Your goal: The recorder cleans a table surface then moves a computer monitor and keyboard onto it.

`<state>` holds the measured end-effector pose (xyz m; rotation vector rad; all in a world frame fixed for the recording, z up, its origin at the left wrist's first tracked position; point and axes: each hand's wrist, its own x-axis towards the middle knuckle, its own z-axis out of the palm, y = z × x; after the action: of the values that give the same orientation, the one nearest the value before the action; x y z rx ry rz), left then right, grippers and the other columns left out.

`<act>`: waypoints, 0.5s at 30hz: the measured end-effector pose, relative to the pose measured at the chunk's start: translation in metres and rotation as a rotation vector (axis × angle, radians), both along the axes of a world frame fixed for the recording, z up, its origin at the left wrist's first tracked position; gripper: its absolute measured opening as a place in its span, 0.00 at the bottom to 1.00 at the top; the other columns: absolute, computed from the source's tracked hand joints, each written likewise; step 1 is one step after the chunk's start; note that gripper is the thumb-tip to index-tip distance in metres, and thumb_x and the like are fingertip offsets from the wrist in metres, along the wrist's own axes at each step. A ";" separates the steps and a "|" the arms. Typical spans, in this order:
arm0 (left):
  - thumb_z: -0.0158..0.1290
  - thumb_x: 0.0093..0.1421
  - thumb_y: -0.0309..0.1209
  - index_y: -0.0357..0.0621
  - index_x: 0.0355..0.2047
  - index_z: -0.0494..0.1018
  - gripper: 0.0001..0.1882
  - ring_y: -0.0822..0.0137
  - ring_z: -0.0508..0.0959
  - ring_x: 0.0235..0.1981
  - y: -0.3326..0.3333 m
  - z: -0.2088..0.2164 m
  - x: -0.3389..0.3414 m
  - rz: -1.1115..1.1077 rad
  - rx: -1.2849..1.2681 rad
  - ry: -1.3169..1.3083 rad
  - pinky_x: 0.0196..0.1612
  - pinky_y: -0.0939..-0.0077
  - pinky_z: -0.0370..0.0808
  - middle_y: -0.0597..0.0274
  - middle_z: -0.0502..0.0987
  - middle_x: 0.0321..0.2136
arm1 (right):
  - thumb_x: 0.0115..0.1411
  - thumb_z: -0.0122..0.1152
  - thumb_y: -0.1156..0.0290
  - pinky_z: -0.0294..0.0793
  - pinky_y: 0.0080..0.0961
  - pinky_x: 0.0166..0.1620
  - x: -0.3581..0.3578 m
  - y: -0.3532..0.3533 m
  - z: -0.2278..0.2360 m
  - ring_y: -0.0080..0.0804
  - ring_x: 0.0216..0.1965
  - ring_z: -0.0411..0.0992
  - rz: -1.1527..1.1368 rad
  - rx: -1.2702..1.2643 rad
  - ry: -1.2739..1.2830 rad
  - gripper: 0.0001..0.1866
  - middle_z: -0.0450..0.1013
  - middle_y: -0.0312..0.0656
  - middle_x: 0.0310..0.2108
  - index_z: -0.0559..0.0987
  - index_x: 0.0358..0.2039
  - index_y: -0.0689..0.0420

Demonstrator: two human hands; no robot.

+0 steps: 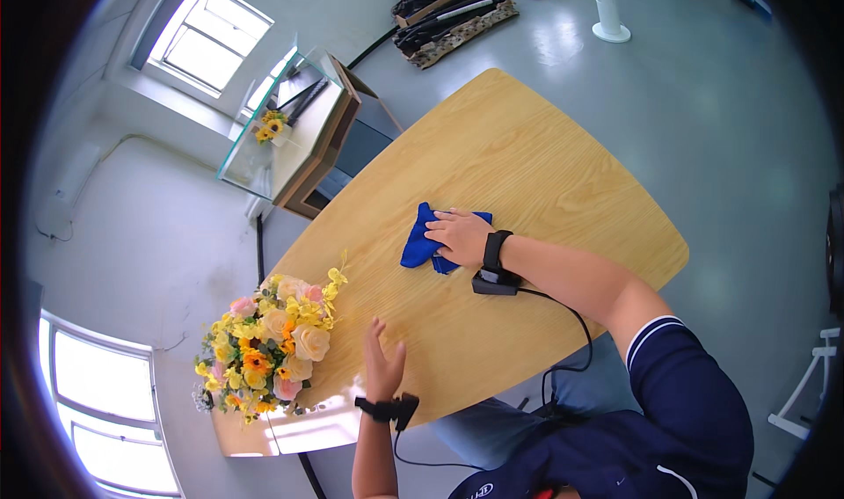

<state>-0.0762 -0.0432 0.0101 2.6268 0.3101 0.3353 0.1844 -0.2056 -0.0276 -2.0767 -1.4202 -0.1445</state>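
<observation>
Blue cloth (415, 246) on table (545, 156): lay near the middle of one broad wooden table, presumably for firm, flat backing.
Display case (318, 165): stood beyond the table's far-left side, apart from the hands; counted one.
Flower arrangement (303, 342): sat toward the table's left end — probably to leave most of the wood free; counted one, blooms too overlapped to number.
Cloth folds: showed crumpled around the hand on top; counted one cloth, middle hidden.
Right hand (462, 237): lay palm-down over the cloth, fingers slightly parted, no pinch visible; likely held so to press it against the wood.
Left hand (382, 369): held empty near the arrangement, fingers nearly together, thumb apart, seemingly kept clear of the cloth; could not tell whether touching wood.
Wrist devices (497, 276): counted two, one per wrist — strapped there perhaps to leave both hands unhindered.
</observation>
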 end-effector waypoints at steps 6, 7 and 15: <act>0.46 0.55 0.37 0.35 0.56 0.49 0.32 0.48 0.48 0.60 -0.033 -0.003 -0.096 0.339 0.081 0.095 0.59 0.60 0.47 0.40 0.47 0.57 | 0.49 0.51 0.57 0.50 0.38 0.58 0.000 -0.005 0.006 0.38 0.56 0.57 0.017 0.111 0.122 0.24 0.63 0.40 0.52 0.71 0.46 0.53; 0.45 0.56 0.39 0.35 0.57 0.47 0.33 0.48 0.47 0.60 -0.028 -0.012 -0.111 0.351 0.086 0.126 0.59 0.60 0.46 0.40 0.46 0.58 | 0.49 0.52 0.56 0.51 0.38 0.57 -0.002 -0.004 0.011 0.37 0.55 0.57 0.003 0.137 0.122 0.25 0.64 0.40 0.51 0.71 0.46 0.53; 0.34 0.58 0.45 0.42 0.58 0.50 0.30 0.47 0.43 0.61 -0.037 -0.032 -0.106 0.353 0.382 0.317 0.58 0.47 0.38 0.47 0.46 0.59 | 0.51 0.51 0.54 0.54 0.36 0.55 0.006 0.001 0.002 0.41 0.54 0.59 -0.108 0.247 0.090 0.24 0.64 0.44 0.50 0.71 0.45 0.55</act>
<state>-0.1827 -0.0804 -0.0220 2.9962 0.9021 0.0925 0.1900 -0.2043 -0.0253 -1.9305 -1.1739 -0.2538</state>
